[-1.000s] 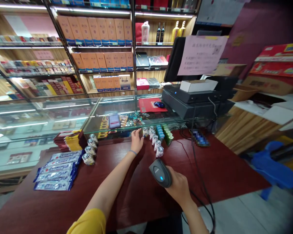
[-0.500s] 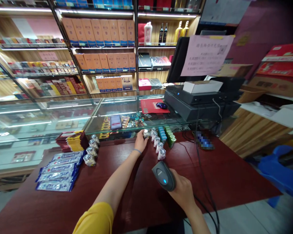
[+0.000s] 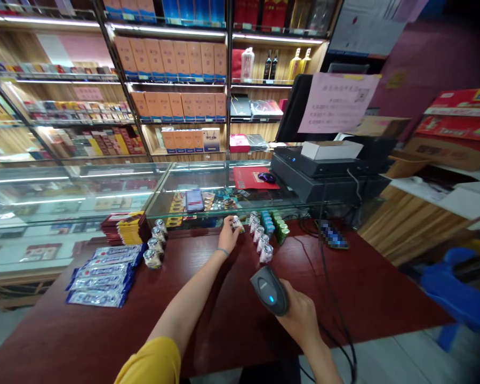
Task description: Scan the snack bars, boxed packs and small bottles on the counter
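My left hand is closed round a small silver-capped jar near the back edge of the wooden counter. To its right runs a row of similar capped jars with pale labels, beside blue packs and green packs. In my right hand is a dark grey barcode scanner with a lit blue light, held above the counter. A second row of silver-topped jars stands at the left, next to blue-and-white packets.
Maroon and yellow packs lie at the left rear. A glass display case borders the counter's back. A monitor with a pink paper stands behind a black cash drawer. The scanner's cable hangs at right, near a blurred phone-like object.
My left hand has shifted slightly left with the jar, widening the gap to the row on its right. The scanner stays in my right hand. The camera view has tilted up a little.
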Available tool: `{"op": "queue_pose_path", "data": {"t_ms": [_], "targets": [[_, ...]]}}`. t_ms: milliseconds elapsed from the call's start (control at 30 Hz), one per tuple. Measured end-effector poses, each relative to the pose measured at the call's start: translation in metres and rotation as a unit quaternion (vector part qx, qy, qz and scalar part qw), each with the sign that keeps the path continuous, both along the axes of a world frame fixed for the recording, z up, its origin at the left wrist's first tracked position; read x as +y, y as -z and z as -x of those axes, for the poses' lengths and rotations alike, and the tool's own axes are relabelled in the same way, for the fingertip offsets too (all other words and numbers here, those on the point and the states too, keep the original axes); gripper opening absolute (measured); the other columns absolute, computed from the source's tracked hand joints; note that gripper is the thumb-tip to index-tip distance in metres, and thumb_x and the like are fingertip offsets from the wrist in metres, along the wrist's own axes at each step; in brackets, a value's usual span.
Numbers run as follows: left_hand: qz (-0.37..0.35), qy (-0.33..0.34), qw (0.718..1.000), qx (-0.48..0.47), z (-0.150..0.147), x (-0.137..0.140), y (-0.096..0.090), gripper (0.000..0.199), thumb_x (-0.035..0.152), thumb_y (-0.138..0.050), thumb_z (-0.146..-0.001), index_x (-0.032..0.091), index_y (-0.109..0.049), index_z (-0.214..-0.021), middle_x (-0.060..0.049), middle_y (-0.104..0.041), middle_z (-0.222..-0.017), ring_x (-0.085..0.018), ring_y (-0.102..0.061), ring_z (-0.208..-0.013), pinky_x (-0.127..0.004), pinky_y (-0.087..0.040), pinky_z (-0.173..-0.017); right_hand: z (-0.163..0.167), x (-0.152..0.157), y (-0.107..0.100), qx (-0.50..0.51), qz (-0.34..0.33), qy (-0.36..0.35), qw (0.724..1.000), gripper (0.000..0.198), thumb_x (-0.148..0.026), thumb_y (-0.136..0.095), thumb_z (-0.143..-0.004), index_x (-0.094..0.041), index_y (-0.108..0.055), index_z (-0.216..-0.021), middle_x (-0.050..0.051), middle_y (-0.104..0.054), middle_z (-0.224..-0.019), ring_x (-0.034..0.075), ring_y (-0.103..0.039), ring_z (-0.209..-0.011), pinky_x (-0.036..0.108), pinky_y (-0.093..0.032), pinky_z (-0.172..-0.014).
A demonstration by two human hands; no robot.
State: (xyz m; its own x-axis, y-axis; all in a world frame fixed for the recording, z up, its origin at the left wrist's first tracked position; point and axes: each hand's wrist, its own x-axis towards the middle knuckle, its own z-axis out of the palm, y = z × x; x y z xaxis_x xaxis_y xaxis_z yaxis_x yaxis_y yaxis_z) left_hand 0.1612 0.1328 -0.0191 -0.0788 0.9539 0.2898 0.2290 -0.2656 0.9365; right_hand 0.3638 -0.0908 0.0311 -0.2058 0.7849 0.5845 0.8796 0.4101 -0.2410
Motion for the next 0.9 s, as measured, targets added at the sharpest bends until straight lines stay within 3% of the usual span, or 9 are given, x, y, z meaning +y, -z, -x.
{"op": "queue_pose_path", "data": {"t_ms": [133, 267, 400, 500, 633, 900], "targets": [[0.019, 0.015, 0.984, -0.175, 0.035, -0.033, -0.009, 0.060, 0.035, -0.069, -0.084, 0.023, -0.038, -0.135, -0.007, -0.063, -0.105, -0.018, -0.066, -0.090, -0.036, -0.051, -0.087, 0.006, 0.000, 0.005, -0.002, -0.024, 0.013, 1.000, 0.035, -0.014, -0.049, -0.076, -0.019, -0.053, -0.110, 0.001, -0.072, -0.076, 0.019, -0.070, -0.064, 0.028, -0.049, -0.060], [0.092, 0.062, 0.937, -0.332, 0.083, -0.075, -0.023, 0.074, 0.038, -0.072, -0.082, 0.033, -0.032, -0.144, -0.006, -0.062, -0.116, -0.018, -0.064, -0.096, -0.038, -0.054, -0.085, 0.022, 0.004, 0.007, -0.021, -0.069, 0.002, 0.997, 0.031, -0.016, -0.049, -0.079, -0.016, -0.053, -0.109, 0.003, -0.072, -0.076, 0.018, -0.069, -0.060, 0.028, -0.049, -0.059], [0.144, 0.077, 0.891, -0.424, 0.132, -0.109, -0.033, 0.074, 0.034, -0.073, -0.082, 0.037, -0.035, -0.146, -0.005, -0.060, -0.124, -0.016, -0.063, -0.094, -0.037, -0.055, -0.084, 0.043, 0.011, 0.008, -0.031, -0.088, -0.019, 0.995, 0.029, -0.014, -0.048, -0.080, -0.016, -0.054, -0.109, 0.004, -0.072, -0.078, 0.018, -0.068, -0.059, 0.027, -0.048, -0.059], [0.169, 0.083, 0.880, -0.435, 0.162, -0.128, -0.033, 0.071, 0.032, -0.071, -0.084, 0.038, -0.037, -0.147, -0.005, -0.061, -0.124, -0.015, -0.063, -0.091, -0.036, -0.056, -0.083, 0.060, 0.015, 0.012, -0.033, -0.086, -0.041, 0.995, 0.028, -0.015, -0.050, -0.081, -0.016, -0.054, -0.109, 0.004, -0.072, -0.078, 0.018, -0.067, -0.059, 0.027, -0.048, -0.059], [0.181, 0.077, 0.892, -0.407, 0.187, -0.146, -0.022, 0.068, 0.037, -0.072, -0.084, 0.032, -0.044, -0.146, -0.008, -0.061, -0.128, -0.016, -0.062, -0.091, -0.034, -0.056, -0.080, 0.082, 0.015, 0.014, -0.032, -0.060, -0.064, 0.996, 0.030, -0.018, -0.051, -0.081, -0.017, -0.053, -0.110, 0.004, -0.072, -0.076, 0.019, -0.067, -0.058, 0.028, -0.048, -0.058], [0.182, 0.045, 0.909, -0.373, 0.190, -0.147, -0.008, 0.072, 0.044, -0.073, -0.081, 0.027, -0.046, -0.147, -0.011, -0.061, -0.131, -0.018, -0.062, -0.091, -0.029, -0.055, -0.075, 0.107, 0.011, 0.019, -0.037, 0.101, -0.095, 0.990, 0.057, -0.020, -0.059, -0.075, -0.020, -0.042, -0.130, 0.001, -0.074, -0.079, 0.023, -0.071, -0.064, 0.029, -0.046, -0.057]]}}
